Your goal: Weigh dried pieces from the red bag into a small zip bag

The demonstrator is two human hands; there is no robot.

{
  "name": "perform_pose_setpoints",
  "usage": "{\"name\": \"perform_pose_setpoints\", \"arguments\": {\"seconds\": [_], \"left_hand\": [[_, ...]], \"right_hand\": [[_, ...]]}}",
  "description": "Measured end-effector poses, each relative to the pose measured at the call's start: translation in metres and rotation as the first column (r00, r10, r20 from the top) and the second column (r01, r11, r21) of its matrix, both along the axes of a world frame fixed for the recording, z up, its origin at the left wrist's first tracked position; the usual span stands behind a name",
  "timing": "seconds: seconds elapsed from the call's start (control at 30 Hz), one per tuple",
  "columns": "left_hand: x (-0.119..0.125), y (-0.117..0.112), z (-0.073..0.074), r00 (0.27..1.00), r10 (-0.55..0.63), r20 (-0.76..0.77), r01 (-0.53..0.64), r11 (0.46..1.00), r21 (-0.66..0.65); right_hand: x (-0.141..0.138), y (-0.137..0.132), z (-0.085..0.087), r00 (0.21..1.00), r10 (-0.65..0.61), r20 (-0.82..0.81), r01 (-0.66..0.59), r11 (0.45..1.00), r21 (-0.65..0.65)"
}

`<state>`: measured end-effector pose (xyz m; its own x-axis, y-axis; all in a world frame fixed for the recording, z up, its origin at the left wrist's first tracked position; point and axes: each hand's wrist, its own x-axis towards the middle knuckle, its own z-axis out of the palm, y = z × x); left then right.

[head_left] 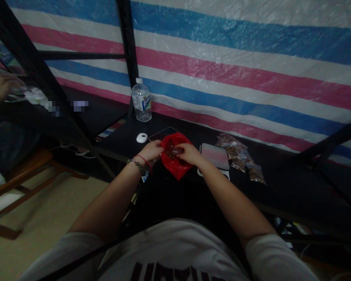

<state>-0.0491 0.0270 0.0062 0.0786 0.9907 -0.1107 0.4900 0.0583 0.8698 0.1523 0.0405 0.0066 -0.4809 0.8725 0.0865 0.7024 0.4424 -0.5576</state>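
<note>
I grip the red bag [175, 158] with both hands, left [151, 150] and right [189, 153] (fingers clamped on it), at the tabletop's [119, 142] near edge.

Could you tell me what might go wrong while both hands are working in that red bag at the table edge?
The red bag hangs partly past the table edge, so its contents could spill to the floor. The right hand works close to the small scale and might knock it. The light is dim, so small pieces may be dropped unseen.
</note>
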Motion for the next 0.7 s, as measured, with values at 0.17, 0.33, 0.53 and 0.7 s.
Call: {"name": "perform_pose_setpoints", "arguments": {"seconds": [0.17,0.33,0.53,0.7], "left_hand": [[-0.01,0.0,0.007,0.988,0.003,-0.156,-0.011,0.999,-0.052],[-0.016,-0.006,0.017,0.925,-0.198,-0.325,0.166,0.978,-0.125],[-0.007,-0.011,0.022,0.848,-0.224,-0.481,0.203,0.974,-0.096],[-0.003,-0.007,0.015,0.791,-0.231,-0.566,0.243,0.968,-0.056]], "right_hand": [[0.002,-0.004,0.008,0.982,-0.013,0.187,-0.009,0.993,0.119],[0.0,-0.009,0.015,0.963,0.027,0.269,-0.049,0.996,0.075],[-0.001,-0.017,0.025,0.938,0.04,0.343,-0.064,0.996,0.061],[0.002,-0.022,0.027,0.917,0.035,0.398,-0.065,0.996,0.063]]}}
